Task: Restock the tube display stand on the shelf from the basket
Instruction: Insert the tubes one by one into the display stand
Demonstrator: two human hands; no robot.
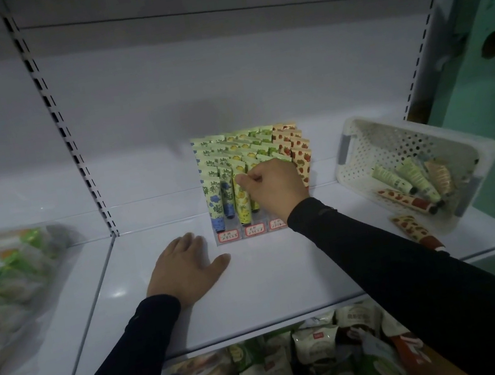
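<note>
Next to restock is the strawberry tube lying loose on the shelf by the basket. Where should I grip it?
Pinch the strawberry tube across its mid-body from above. It lies flat on the shelf, dark cap toward the front edge, and the basket crowds its far side.

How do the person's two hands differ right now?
The left hand lies flat on the shelf with fingers spread, holding nothing; the right hand is curled, pinching the top of a tube in the display stand. The left hand rests in front of the stand's left corner, while the right hand is raised against the tubes themselves. Both come out of long dark sleeves.
</note>
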